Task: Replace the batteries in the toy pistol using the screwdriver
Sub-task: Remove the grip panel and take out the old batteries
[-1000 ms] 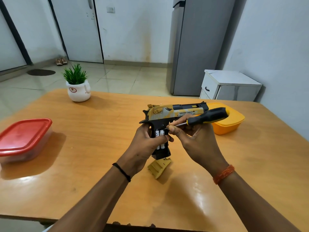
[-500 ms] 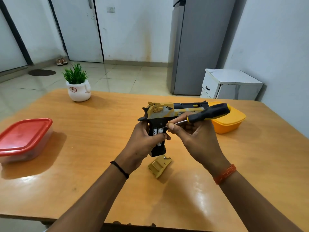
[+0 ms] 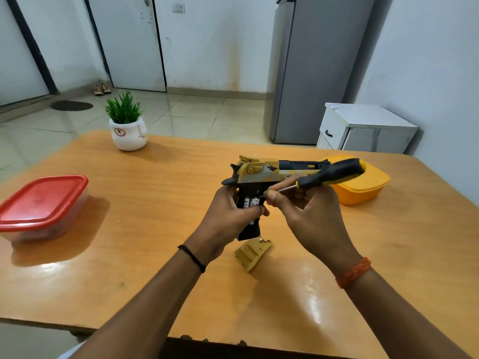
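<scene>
Orange wooden surface [image 3: 155, 203], yellow-and-black plastic toy pistol [image 3: 261, 172] held above it.
Left hand [image 3: 228, 216] grip wraps the black handle, white batteries [image 3: 251, 202] exposed; right hand [image 3: 305, 211] grip pinches the black-and-yellow screwdriver [image 3: 329, 173].

Both forearms are stretched forward from the lower edge of the view and are brought close together. The left hand [image 3: 228, 216] is curled around the grip of the toy pistol [image 3: 261, 172], with the fingertips wrapped over its front. A thin black band is worn on the left wrist. The right hand [image 3: 311, 216] is raised just beside it; the screwdriver [image 3: 329, 173] is pinched near its shaft between thumb and fingers. An orange thread bracelet is worn on the right wrist.
</scene>
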